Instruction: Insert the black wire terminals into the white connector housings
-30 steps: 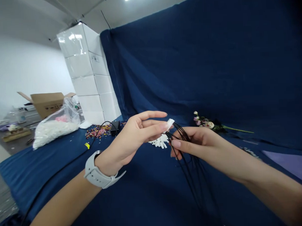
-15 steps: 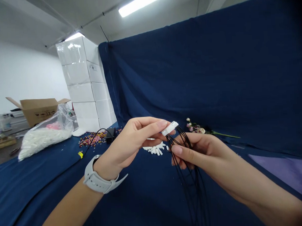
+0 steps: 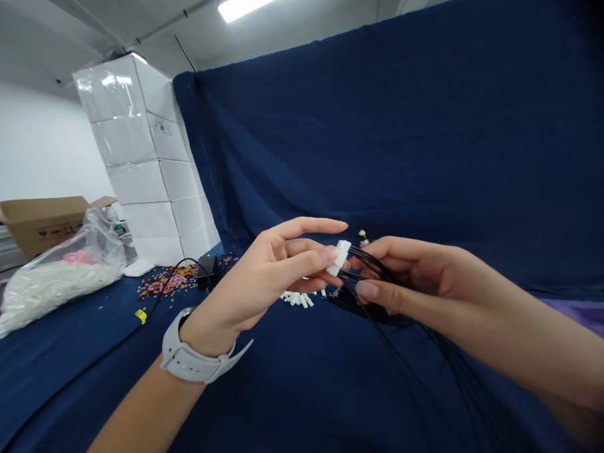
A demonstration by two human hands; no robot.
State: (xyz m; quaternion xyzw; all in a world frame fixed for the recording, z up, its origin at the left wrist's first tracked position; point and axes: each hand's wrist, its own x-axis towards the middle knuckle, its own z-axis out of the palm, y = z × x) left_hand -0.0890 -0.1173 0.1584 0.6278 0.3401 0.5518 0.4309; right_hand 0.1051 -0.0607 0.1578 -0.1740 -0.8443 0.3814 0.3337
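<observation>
Near the centre, my left hand (image 3: 284, 271) pinches a small white connector (image 3: 339, 257) between thumb and fingers, its index finger raised clear of it. Several thin black wires (image 3: 371, 258) run out of the connector to the right and hang down past the cloth. My right hand (image 3: 424, 278) holds these wires just right of the connector, thumb below and fingers above. The wrist on the left wears a light grey watch strap.
On the blue cloth (image 3: 269, 401) lie white pieces (image 3: 297, 299), colourful beads (image 3: 169, 282), a black box (image 3: 206, 271) and a cable with a yellow tag (image 3: 141, 316). A bag of white pieces (image 3: 59, 287), a cardboard box (image 3: 44, 221) and stacked white boxes (image 3: 142, 173) stand left.
The view has shifted right. My left index finger has lifted off the connector, which is now tilted more upright. My right hand has moved right along the wires, which swing further right.
</observation>
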